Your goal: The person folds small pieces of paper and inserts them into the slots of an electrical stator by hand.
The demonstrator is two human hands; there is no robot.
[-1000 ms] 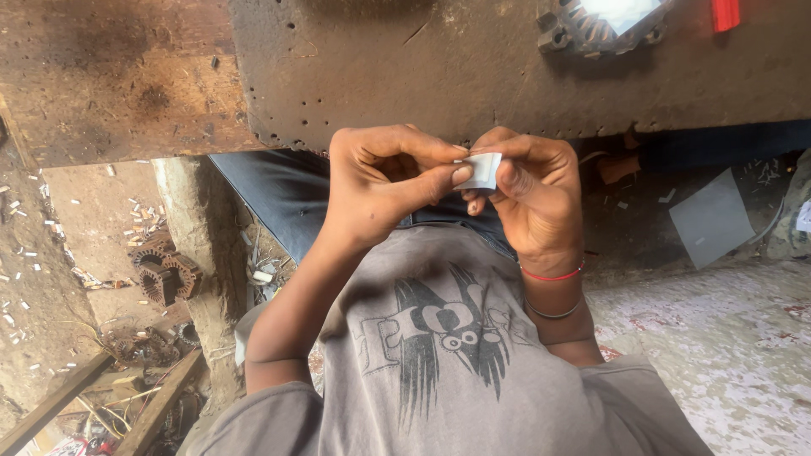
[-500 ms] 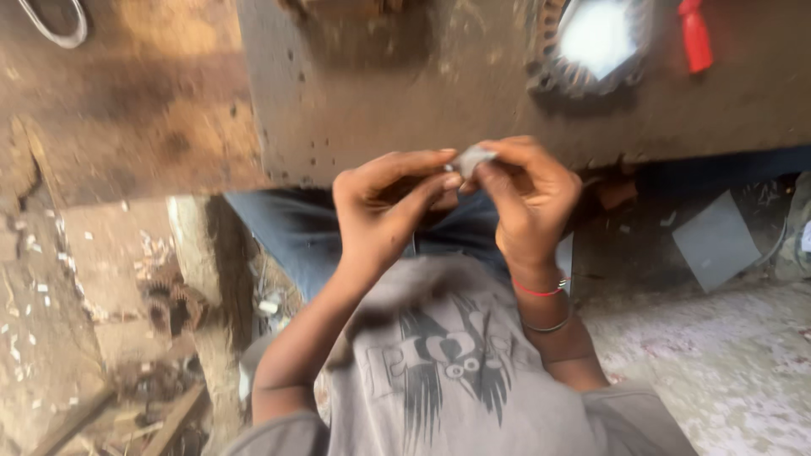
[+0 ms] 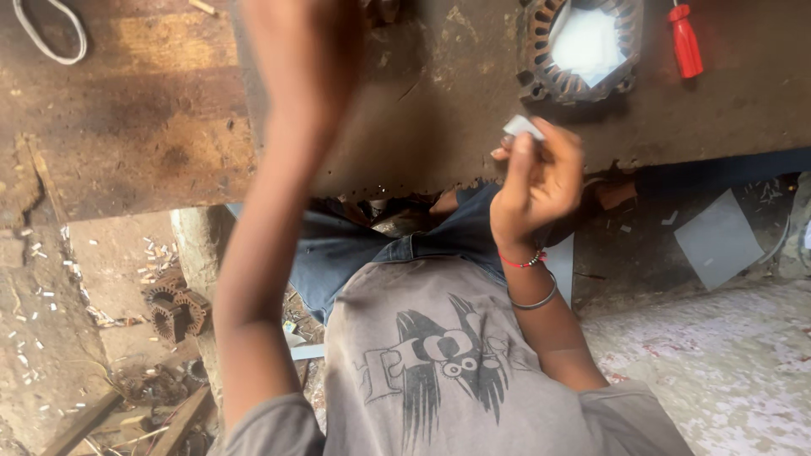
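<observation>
Pale folded paper slip (image 3: 523,127) sits pinched in the right hand (image 3: 536,181) above the scarred wooden worktop (image 3: 152,118), near a ribbed metal stator (image 3: 583,46); the blurred left hand (image 3: 300,51) reaches forward, its grip unclear.

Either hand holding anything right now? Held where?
Right hand pinches a small pale folded strip by its lower end, between fingertips. Left hand is blurred; cannot tell its grip.

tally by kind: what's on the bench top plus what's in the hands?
Slotted metal ring with white sheet inside: 1
Red-handled tool: 1
Pale cord loop: 1
Small pale folded strip, pinched in the right hand: 1
Total: 4
The left hand is blurred; contents unclear.
</observation>
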